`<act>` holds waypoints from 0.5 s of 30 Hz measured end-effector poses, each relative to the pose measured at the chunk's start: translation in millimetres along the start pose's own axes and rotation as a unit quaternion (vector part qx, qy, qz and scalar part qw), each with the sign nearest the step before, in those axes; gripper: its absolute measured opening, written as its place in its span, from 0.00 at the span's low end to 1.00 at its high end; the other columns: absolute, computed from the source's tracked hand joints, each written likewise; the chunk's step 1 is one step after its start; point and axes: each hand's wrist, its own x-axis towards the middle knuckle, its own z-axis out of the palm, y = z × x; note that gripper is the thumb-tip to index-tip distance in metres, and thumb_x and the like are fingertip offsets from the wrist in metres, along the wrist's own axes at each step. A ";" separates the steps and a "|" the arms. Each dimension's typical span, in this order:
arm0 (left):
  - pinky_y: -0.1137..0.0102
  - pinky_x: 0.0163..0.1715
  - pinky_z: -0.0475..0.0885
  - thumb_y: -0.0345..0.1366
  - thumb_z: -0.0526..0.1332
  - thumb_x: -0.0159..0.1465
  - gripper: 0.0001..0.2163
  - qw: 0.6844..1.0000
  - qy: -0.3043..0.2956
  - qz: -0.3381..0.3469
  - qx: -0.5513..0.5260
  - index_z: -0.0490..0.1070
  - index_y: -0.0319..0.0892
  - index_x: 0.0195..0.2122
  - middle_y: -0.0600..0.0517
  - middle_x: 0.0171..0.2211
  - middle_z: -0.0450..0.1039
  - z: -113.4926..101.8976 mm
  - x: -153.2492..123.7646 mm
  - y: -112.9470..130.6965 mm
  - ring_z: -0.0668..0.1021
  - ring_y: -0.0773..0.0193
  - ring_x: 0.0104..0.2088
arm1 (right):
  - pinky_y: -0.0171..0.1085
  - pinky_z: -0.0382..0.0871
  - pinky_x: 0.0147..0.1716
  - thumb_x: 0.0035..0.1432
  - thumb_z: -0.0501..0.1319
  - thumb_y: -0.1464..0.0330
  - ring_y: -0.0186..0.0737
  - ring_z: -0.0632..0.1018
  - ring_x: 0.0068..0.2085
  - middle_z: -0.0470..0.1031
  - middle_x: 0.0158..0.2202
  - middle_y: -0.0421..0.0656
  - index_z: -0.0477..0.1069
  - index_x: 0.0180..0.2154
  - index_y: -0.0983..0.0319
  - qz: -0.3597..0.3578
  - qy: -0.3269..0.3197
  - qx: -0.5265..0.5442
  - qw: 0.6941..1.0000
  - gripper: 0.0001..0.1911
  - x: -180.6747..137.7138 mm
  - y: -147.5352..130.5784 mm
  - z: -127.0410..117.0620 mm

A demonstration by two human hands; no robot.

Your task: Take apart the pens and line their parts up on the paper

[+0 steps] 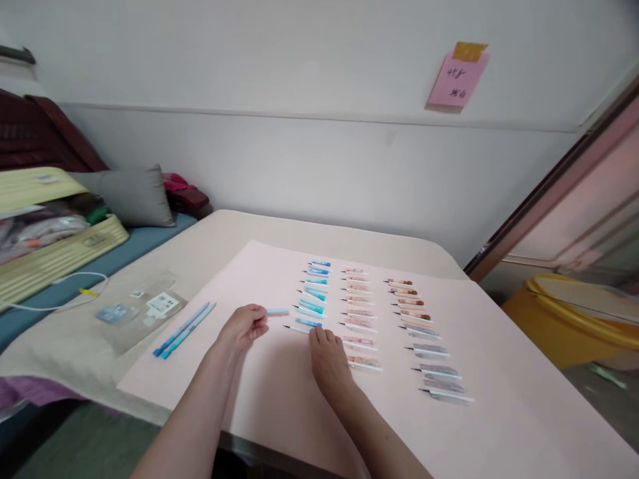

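Note:
My left hand (248, 324) is closed in a pinch on a short, slim light blue strip (277, 311), held just above the pink sheet. My right hand (329, 359) rests low over the sheet, its fingers bunched together at the right end of a slim white pen refill (297, 329) with a dark pointed tip. The fingertips hide that end of it. Right behind them lies a blue patterned strip (308, 322). Farther back, a column of similar refills with blue and turquoise strips (314, 293) runs away from me.
The pink sheet (194, 382) covers much of the table. Right of the hands are columns of refills with pink strips (358, 313) and with brown and grey strips (426, 349). Two long blue strips (184, 330) lie left, near clear plastic packaging (144, 326). A yellow tub (559, 326) stands right.

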 end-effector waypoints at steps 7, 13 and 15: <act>0.66 0.29 0.76 0.21 0.57 0.55 0.04 0.987 0.074 -0.045 -0.137 0.63 0.34 0.30 0.44 0.23 0.71 -2.4 9.3 -4.2 0.78 0.61 0.26 | 0.43 0.59 0.37 0.53 0.50 0.83 0.47 0.67 0.39 0.68 0.38 0.53 0.68 0.38 0.68 -0.012 -0.016 -0.012 1.000 0.14 3.2 1.3 9.7; 0.68 0.28 0.77 0.18 0.56 0.55 0.06 0.972 0.111 -0.044 -0.201 0.63 0.34 0.31 0.45 0.23 0.71 4.1 13.5 -5.7 0.78 0.60 0.26 | 0.40 0.59 0.36 0.53 0.52 0.83 0.46 0.67 0.38 0.69 0.38 0.50 0.69 0.36 0.66 -0.031 -0.020 -0.001 0.999 0.12 -0.3 3.9 6.3; 0.68 0.28 0.77 0.18 0.56 0.54 0.07 0.969 0.118 -0.036 -0.215 0.63 0.35 0.30 0.47 0.22 0.71 6.4 13.7 -3.8 0.78 0.61 0.25 | 0.40 0.58 0.36 0.53 0.51 0.82 0.45 0.67 0.38 0.69 0.37 0.49 0.69 0.34 0.65 -0.033 -0.021 0.008 0.999 0.12 -1.3 3.8 5.6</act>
